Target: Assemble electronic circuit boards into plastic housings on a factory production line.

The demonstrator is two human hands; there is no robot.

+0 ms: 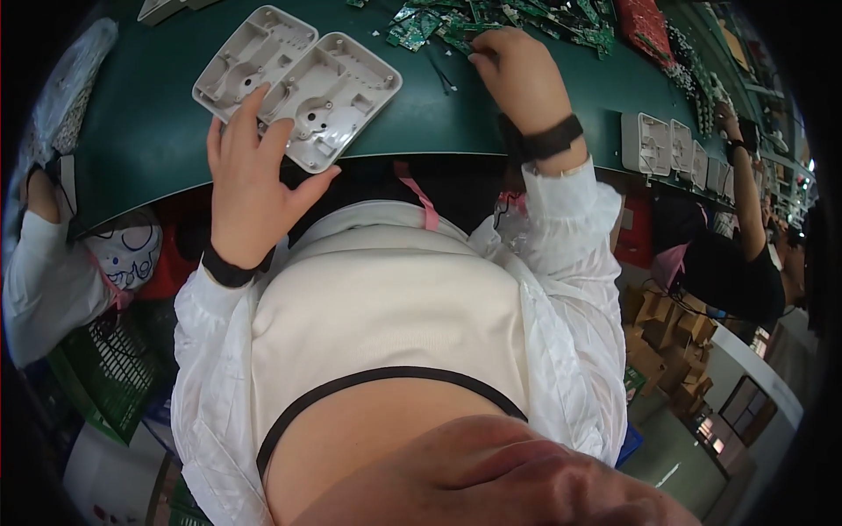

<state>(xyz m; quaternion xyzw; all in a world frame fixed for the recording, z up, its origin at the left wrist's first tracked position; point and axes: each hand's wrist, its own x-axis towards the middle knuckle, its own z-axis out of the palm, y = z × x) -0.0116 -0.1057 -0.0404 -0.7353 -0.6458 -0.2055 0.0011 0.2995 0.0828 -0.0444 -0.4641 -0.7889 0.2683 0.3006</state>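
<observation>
Two light grey plastic housing shells, a left one (237,66) and a right one (355,74), lie side by side on the green table, hollow sides up, with screw posts and round recesses inside. My left hand (250,180) rests at their near edge. Its fingers are spread, and the fingertips touch the shells. At the near side of a heap of green circuit boards (561,31), my right hand (522,79) bends with thumb and fingers drawn together. What it pinches, if anything, is hidden. Thin dark wires (443,74) lie just left of it.
More shells (649,145) stand in a row along the table's right edge, near a co-worker's arm (745,188). A red bag (645,35) and a bundle of white-tipped parts (688,66) lie far right. Clear plastic bagging (74,79) is at left, by another person's sleeve (39,263).
</observation>
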